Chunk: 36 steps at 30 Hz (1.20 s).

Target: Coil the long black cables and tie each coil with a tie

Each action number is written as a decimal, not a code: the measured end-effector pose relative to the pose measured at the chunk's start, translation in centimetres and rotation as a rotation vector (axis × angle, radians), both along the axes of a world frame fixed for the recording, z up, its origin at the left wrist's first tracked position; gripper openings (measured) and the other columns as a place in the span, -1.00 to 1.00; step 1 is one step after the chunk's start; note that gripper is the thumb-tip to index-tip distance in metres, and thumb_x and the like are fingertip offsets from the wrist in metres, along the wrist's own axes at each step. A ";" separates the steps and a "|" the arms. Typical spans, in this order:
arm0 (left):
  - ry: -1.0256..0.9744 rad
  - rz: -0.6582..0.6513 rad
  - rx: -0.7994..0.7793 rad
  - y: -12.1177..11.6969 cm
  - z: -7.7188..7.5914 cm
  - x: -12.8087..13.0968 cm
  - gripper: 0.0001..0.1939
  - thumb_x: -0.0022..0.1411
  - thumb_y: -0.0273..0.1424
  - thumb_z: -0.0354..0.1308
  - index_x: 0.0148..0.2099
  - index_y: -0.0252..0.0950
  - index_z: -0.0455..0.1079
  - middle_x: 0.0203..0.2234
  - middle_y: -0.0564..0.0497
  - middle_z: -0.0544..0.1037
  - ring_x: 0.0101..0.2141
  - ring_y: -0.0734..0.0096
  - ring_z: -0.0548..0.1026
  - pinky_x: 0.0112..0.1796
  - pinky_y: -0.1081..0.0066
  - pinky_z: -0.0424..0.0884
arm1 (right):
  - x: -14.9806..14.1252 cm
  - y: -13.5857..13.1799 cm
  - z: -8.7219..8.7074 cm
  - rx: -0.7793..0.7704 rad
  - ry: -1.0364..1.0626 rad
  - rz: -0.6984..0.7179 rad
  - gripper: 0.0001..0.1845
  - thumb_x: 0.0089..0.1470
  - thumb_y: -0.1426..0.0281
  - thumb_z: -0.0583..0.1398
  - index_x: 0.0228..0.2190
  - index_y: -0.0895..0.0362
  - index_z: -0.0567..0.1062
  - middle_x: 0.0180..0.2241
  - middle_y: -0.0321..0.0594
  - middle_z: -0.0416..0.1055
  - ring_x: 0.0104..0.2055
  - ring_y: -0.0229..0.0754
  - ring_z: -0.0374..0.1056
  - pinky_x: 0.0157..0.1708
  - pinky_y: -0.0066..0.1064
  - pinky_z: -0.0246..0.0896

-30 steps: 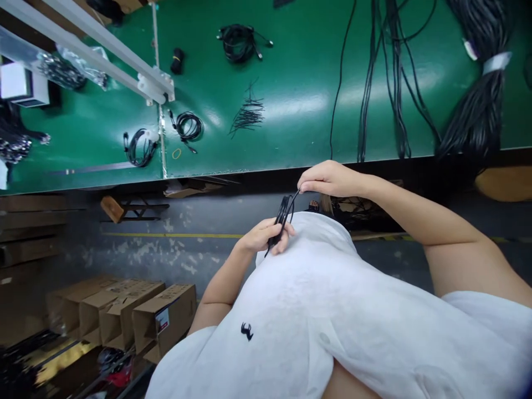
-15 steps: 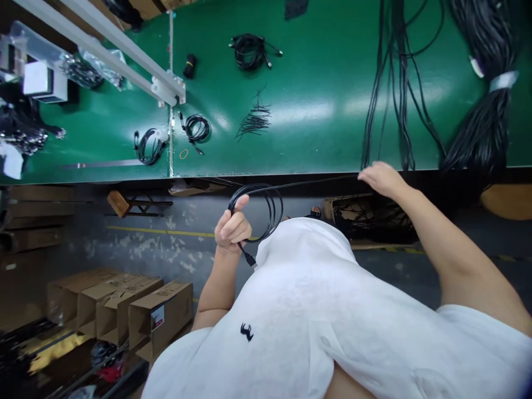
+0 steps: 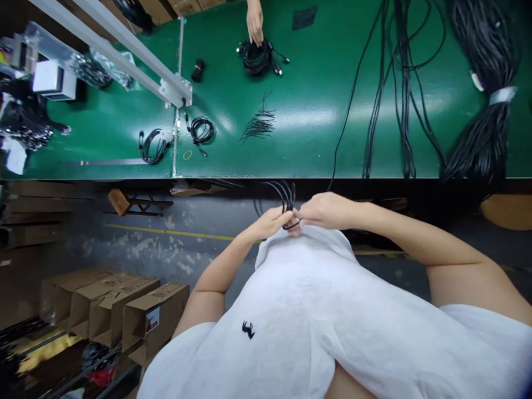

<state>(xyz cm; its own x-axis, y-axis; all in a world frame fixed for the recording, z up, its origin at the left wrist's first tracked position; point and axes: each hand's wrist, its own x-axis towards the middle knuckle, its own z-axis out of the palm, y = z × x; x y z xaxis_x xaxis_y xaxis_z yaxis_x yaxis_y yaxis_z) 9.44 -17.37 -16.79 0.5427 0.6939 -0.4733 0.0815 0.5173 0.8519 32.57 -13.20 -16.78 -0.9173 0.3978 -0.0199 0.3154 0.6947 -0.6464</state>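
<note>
In front of my shirt, my left hand point(image 3: 274, 221) is closed around a loosely wound black cable point(image 3: 286, 193), whose loops stand up above the fingers. My right hand point(image 3: 328, 210) meets it from the right, its fingertips pinching the same cable beside the coil. From behind the right hand a single length of cable point(image 3: 344, 130) runs up over the table edge. The cable's plug is hidden.
On the green table point(image 3: 307, 138) lie thin black ties point(image 3: 260, 123), small cable coils point(image 3: 201, 130), hanging cable strands point(image 3: 401, 100) and a thick banded cable bundle point(image 3: 494, 105). Another person's hand point(image 3: 255, 25) touches a cable coil point(image 3: 257, 60). Cardboard boxes point(image 3: 155, 310) stand lower left.
My right hand has come left from the table edge to my left hand, bringing cable along. My left hand has shifted right with the coil. Another person's hand has appeared at the far coil.
</note>
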 end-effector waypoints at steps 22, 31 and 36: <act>-0.340 0.679 -0.024 -1.6 3.9 -8.1 -0.42 0.29 -0.20 0.13 0.32 -0.10 0.18 -0.70 0.25 0.40 -0.88 0.74 0.07 -0.79 0.66 0.04 | 9.4 -4.7 -8.9 -0.055 -0.218 -0.303 -0.60 0.27 0.29 -0.03 -0.34 0.06 0.58 -0.31 -0.18 0.57 -0.30 -0.14 0.45 -0.34 -0.37 0.21; -0.194 0.059 -0.154 -2.8 0.7 -2.5 -0.56 0.23 -0.13 0.22 -0.04 -0.41 0.44 -0.32 -0.21 0.65 -0.32 0.25 0.62 -0.22 0.31 0.51 | -1.7 -0.4 1.5 -0.109 0.202 -0.094 -0.53 0.34 0.17 -0.06 -0.29 0.14 0.54 -0.38 -0.20 0.53 -0.38 -0.26 0.39 -0.41 -0.47 0.07; -0.371 0.059 -0.248 -3.6 0.8 -1.7 -0.57 0.16 -0.10 0.25 -0.19 -0.42 0.49 -0.72 0.02 0.46 -0.75 0.53 0.31 -0.63 0.51 0.27 | -0.3 2.1 0.0 -0.301 0.208 -0.223 -0.57 0.27 0.14 0.03 -0.32 0.15 0.56 -0.35 -0.22 0.55 -0.33 -0.24 0.42 -0.29 -0.46 0.17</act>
<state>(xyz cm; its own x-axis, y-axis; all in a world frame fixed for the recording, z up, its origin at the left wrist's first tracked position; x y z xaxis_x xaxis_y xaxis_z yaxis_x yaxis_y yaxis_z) 7.75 -21.00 -16.03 0.6703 0.6187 -0.4099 -0.2417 0.7042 0.6676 32.29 -11.07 -16.81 -0.8059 0.5920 0.0113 0.2780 0.3952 -0.8755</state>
